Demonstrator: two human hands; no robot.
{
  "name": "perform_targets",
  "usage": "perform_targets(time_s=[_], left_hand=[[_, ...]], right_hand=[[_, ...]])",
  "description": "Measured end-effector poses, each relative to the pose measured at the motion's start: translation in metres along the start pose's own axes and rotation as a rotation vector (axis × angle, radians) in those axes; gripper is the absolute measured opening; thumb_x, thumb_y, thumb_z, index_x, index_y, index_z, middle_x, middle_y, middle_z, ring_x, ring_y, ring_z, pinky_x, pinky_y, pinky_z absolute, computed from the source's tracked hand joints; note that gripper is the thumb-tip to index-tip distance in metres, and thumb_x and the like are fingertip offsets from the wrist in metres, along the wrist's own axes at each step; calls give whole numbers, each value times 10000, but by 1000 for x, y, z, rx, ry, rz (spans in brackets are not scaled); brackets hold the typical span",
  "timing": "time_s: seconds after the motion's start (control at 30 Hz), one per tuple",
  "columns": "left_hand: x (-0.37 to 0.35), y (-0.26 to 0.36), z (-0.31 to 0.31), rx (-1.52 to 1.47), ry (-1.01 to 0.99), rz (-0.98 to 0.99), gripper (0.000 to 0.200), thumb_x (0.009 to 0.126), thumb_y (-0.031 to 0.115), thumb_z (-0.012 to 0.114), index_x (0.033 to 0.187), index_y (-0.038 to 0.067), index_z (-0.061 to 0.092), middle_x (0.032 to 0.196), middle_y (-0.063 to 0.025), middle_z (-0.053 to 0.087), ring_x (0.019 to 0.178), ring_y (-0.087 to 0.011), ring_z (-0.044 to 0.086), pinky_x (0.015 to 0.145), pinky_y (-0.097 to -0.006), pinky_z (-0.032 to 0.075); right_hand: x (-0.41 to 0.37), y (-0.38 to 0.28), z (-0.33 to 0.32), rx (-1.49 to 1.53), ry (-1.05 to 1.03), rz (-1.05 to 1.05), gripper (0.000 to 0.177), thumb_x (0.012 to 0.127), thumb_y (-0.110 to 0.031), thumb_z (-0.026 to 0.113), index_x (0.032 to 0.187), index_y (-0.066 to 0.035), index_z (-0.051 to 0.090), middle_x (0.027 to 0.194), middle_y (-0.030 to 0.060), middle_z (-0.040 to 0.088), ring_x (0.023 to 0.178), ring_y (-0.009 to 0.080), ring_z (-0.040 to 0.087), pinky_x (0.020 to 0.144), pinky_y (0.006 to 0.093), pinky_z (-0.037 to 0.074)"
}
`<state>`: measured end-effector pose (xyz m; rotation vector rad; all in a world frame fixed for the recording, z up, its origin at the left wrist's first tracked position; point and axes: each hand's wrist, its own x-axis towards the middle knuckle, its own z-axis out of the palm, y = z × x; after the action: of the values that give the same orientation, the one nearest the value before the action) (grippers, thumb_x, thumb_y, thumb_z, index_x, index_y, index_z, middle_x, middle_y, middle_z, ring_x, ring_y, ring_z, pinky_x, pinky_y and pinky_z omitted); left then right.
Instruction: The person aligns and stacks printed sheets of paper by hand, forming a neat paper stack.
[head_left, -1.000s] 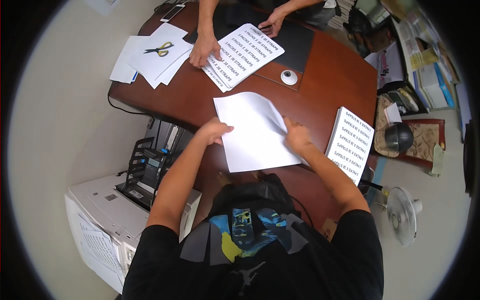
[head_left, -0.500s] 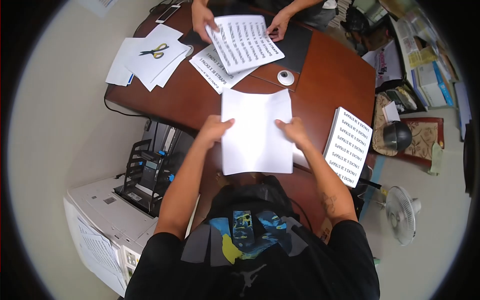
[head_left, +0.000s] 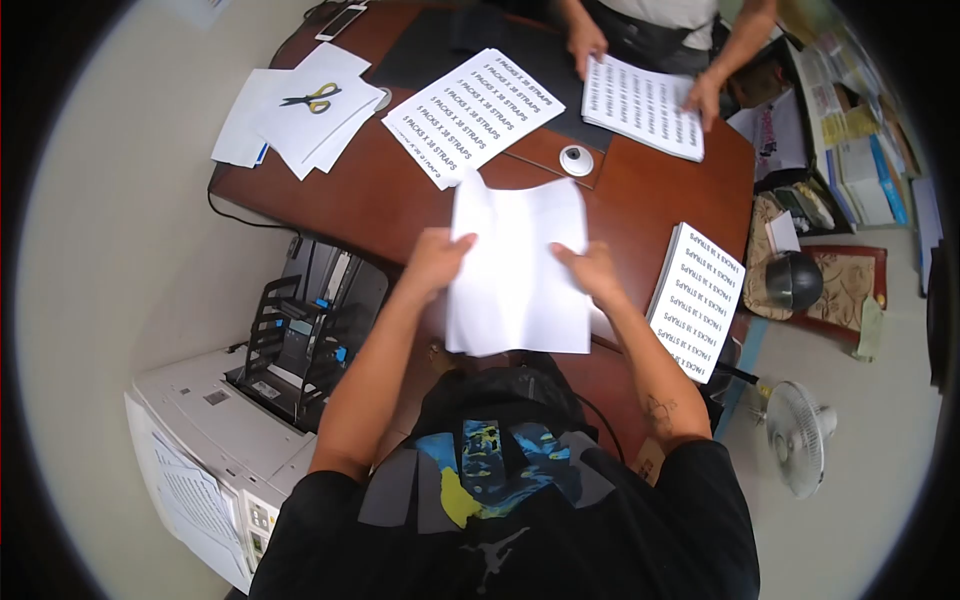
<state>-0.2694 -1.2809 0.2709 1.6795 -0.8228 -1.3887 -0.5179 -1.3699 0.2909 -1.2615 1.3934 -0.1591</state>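
Note:
Between my two hands are white paper sheets [head_left: 520, 275], blank on the side facing me and slightly bent. My left hand [head_left: 437, 262] pinches their left edge, thumb on top. On the opposite edge my right hand [head_left: 588, 270] grips the same way, its fingers hidden underneath. Just beyond lies a printed stack of paper [head_left: 475, 115] reading "5 PACKS X 38 STRAPS". To the right of my right forearm, another printed stack [head_left: 697, 300] rests at the table's edge.
Across the wooden table [head_left: 330, 210], another person's hands [head_left: 705, 98] hold a printed stack [head_left: 640, 108]. Scissors [head_left: 312, 99] lie on loose sheets [head_left: 240, 125] at left, near a phone [head_left: 341, 22]. A printer [head_left: 230, 400] stands left, a fan [head_left: 797, 440] right.
The other person has carried their printed stack to the right, uncovering the stack below it. The sheets in my hands have flexed more, their left side curling, and a lower sheet edge shows.

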Motion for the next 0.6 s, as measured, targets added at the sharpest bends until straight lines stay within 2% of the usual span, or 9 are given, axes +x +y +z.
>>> perform_targets(time_s=[0.03,0.1,0.17,0.37,0.4,0.43,0.5,0.57,0.6], left_hand=[[-2,-4,-14,-158,20,-6,264,976,146,544,1086,-74,641,941,-132,706,766,-170,678,680,-298,543],[4,-33,-33,-193,24,-169,289,955,131,575,1154,-76,606,1031,-148,690,847,-180,672,743,-302,537],[-3,-52,-21,-104,58,-110,302,928,121,602,1147,-87,603,1040,-161,684,876,-204,670,760,-315,532],[5,-41,-10,-8,40,-150,345,896,63,614,1206,-78,563,1097,-176,660,968,-242,651,848,-342,514],[10,-38,-15,-175,15,-288,347,896,58,607,1211,-80,558,1096,-179,660,973,-257,655,850,-354,516],[16,-36,-18,-342,-15,-422,350,897,54,600,1217,-82,552,1095,-183,661,979,-273,658,853,-366,519],[13,-45,-15,-317,-15,-461,361,887,56,608,1213,-82,544,1094,-193,660,970,-296,666,855,-385,524],[0,-63,2,270,284,-6,408,884,93,630,1241,-63,511,1113,-230,650,994,-348,662,871,-414,517],[-21,-42,11,528,327,-15,468,867,116,654,1269,-36,470,1144,-279,619,1032,-420,627,889,-445,499]], right_hand=[[-3,11,-8,262,-33,38,409,877,-248,665,1089,101,635,1010,234,688,952,316,678,853,399,523],[3,38,-10,396,-114,92,403,878,-195,656,1154,93,600,1070,229,670,984,303,668,859,400,522],[13,62,-4,530,-178,147,418,878,-143,647,1218,85,565,1131,223,652,1015,290,658,864,400,521],[-20,35,22,-487,142,-230,484,803,-2,606,1266,24,466,1136,279,609,999,417,629,877,446,511],[-26,39,21,-532,150,-425,485,794,18,567,1264,-16,449,1084,303,606,959,463,605,856,497,498],[-22,50,17,-532,159,-430,485,794,18,567,1264,-16,449,1084,303,606,959,463,605,856,497,498],[-7,71,9,-653,192,-747,496,797,11,557,1279,-32,446,1039,292,625,932,469,610,847,518,494],[1,68,8,-619,173,-635,452,811,-24,586,1248,-10,476,1015,285,640,944,450,627,847,493,507],[12,70,7,-386,134,-468,431,811,-42,611,1225,10,501,1033,263,649,933,413,647,840,463,516]])
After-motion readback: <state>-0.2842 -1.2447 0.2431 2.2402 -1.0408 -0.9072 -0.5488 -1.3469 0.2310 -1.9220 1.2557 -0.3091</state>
